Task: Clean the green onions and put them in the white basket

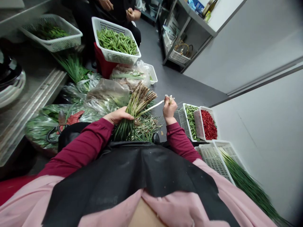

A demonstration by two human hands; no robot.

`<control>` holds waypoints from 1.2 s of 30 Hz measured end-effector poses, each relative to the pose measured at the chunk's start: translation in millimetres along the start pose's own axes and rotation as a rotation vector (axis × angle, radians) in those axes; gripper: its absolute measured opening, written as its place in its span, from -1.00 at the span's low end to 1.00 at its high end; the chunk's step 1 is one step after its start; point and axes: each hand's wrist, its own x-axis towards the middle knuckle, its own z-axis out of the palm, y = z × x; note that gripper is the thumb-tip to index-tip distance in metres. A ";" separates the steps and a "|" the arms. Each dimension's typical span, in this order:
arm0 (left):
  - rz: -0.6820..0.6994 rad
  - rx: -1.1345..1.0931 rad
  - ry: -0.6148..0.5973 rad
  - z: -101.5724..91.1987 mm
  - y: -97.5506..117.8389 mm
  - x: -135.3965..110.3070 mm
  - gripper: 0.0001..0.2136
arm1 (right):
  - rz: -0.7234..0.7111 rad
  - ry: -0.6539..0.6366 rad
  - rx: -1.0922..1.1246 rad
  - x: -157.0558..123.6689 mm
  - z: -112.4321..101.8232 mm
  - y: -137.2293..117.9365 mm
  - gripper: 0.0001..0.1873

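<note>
As hands (119,115) (169,109) grip, green bunch (137,103) in left, stalk (152,107) between

The grey floor (171,85) bears a heap of trimmings (148,126) near the middle, plastic bags (106,94) left of it and white crates (183,121) at right. At far right, a rack (178,41) holds a basket (179,58) low down, bottles (209,8) on top.

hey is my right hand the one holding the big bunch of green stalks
No, the left hand grips the bunch, while the right hand holds one pale stalk by its end.
</note>
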 end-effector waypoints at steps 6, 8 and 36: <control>0.027 0.045 0.005 -9.1 0.0 -3.3 -0.47 | 0.264 -0.176 -0.036 35.4 -31.3 20.8 -0.81; 0.028 0.063 0.042 -11.0 -0.3 -2.2 -0.48 | 0.312 -0.430 -0.009 30.4 -37.4 19.0 -0.77; 0.057 0.087 0.014 -17.5 -1.0 0.1 -0.43 | 0.014 -0.702 0.157 12.3 -51.6 -20.7 -0.78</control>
